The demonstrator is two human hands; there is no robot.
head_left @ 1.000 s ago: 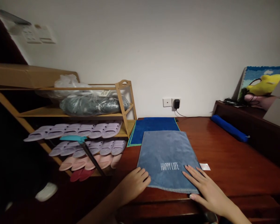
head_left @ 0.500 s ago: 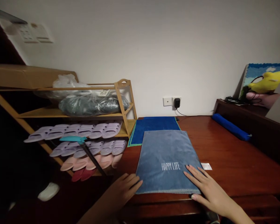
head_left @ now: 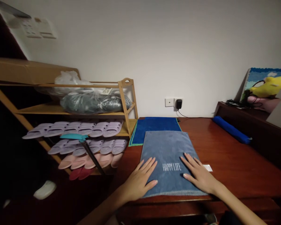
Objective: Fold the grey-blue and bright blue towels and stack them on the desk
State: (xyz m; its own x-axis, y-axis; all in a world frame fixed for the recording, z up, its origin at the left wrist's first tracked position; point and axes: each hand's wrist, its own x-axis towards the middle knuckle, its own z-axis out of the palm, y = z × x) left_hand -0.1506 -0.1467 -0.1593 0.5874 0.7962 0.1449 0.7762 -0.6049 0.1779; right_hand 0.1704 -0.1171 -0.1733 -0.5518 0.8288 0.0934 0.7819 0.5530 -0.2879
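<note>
A grey-blue towel (head_left: 167, 150) printed "HAPPY LIFE" lies flat on the dark wooden table (head_left: 227, 159). My left hand (head_left: 140, 179) rests flat on its near left part, fingers spread. On the near right part lies my right hand (head_left: 198, 173), also flat with fingers stretched out. Both palms press on the cloth on either side of the lettering. Behind it a darker blue towel (head_left: 155, 126) with a green edge lies against the wall.
A wooden shoe rack (head_left: 125, 106) with several lilac and pink slippers stands at the left. A rolled blue cloth (head_left: 231, 129) lies at the right, near a raised shelf holding a yellow plush. A small white tag (head_left: 207, 167) sits beside the towel. A charger is plugged into the wall socket (head_left: 177, 103).
Both hands moved from the towel's near corners up onto its surface. The left hand went from beside the left edge to flat on the cloth.
</note>
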